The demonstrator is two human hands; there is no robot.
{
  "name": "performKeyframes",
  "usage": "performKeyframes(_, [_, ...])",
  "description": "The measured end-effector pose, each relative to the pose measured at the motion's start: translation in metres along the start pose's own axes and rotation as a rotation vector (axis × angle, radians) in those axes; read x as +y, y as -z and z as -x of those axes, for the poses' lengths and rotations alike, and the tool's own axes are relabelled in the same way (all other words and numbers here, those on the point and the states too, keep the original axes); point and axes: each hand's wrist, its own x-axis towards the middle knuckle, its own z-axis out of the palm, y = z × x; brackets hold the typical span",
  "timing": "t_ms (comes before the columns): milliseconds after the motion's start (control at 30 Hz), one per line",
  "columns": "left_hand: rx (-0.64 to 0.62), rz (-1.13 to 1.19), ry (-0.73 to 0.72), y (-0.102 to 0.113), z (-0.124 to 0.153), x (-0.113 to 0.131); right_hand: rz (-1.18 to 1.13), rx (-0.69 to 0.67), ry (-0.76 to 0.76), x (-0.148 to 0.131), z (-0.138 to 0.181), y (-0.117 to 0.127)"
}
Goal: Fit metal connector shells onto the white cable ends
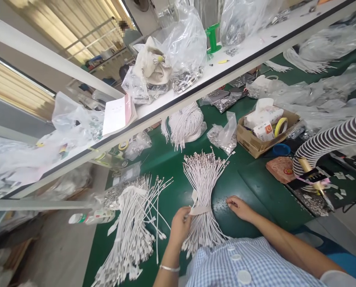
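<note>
A thick bundle of short white cables [202,181] lies before me on the green table, metal connectors fanned out at its far end. A pale band [200,210] wraps around its middle. My left hand [180,224] is at the bundle's left side, fingers closed on the end of that band. To the right, my right hand [239,208] is low over the tabletop beside some tiny dark bits, its fingertips pinched together; whatever is between them is too small to make out. Another, looser pile of white cables [132,227] is spread left of my left hand.
Behind the bundle are coiled white cables [187,123], a bag of metal parts [224,135] and a cardboard box [251,141] with tape. A striped hose [330,133] and soldering iron [324,195] stand right. A white shelf [240,59] crosses above; a bottle [94,217] lies left.
</note>
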Motion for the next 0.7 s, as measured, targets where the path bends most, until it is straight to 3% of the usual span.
performKeyframes(100, [-0.034,0.024,0.007,0.025,0.012,0.003,-0.027,-0.001,-0.031,-0.001,0.001,0.004])
performKeyframes(200, [0.024,0.075,0.016,0.026,0.026,0.017,-0.046,-0.008,-0.042,-0.004,0.004,0.007])
performKeyframes(333, [0.275,0.188,0.037,0.018,0.028,0.038,-0.040,-0.027,-0.037,-0.006,0.006,0.014])
performKeyframes(433, [0.426,0.305,0.122,0.028,0.022,0.039,-0.015,-0.031,-0.039,-0.006,0.006,0.017])
performKeyframes(567, [0.513,0.505,0.307,0.070,0.017,0.015,0.013,-0.022,-0.044,-0.008,0.007,0.019])
performKeyframes(700, [0.718,0.687,0.456,0.139,0.028,-0.016,0.012,-0.007,-0.051,-0.011,0.007,0.019])
